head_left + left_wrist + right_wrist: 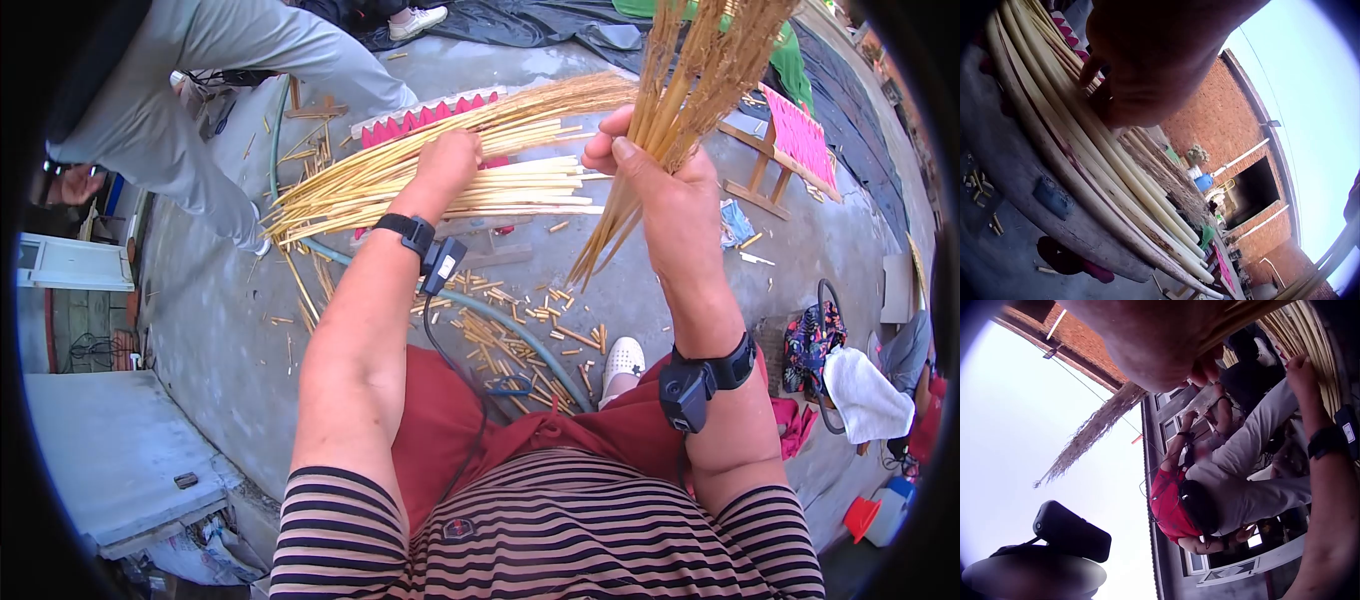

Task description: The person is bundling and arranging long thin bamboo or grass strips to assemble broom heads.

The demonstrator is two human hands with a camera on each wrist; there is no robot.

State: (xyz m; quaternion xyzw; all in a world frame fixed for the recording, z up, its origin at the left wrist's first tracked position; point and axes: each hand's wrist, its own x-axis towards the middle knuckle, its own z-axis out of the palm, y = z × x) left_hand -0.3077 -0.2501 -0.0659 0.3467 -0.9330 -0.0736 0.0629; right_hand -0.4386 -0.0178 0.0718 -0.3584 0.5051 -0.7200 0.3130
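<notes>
Pale broomcorn stalks (530, 185) lie in a wide pile before me, their brown brushy heads (590, 92) toward the right. My left hand (450, 163) is down on the pile, fingers curled in among the stalks; the left wrist view shows the fingertips partly hidden against them. Raised at the right, my right hand (680, 190) grips a bunch of broomcorn (690, 95) between thumb and fingers, tufts upward and cut ends slanting down to the left. Against the sky in the right wrist view, the tufted end (1091, 434) sticks out past the hand.
Under the pile is a rack with pink zigzag cloth (430, 112). Short cut stalk pieces (500, 345) and a hose (530, 340) lie on the floor. A person in grey trousers (190, 130) stands at the left. A pink-topped stool (800, 140) is at the right.
</notes>
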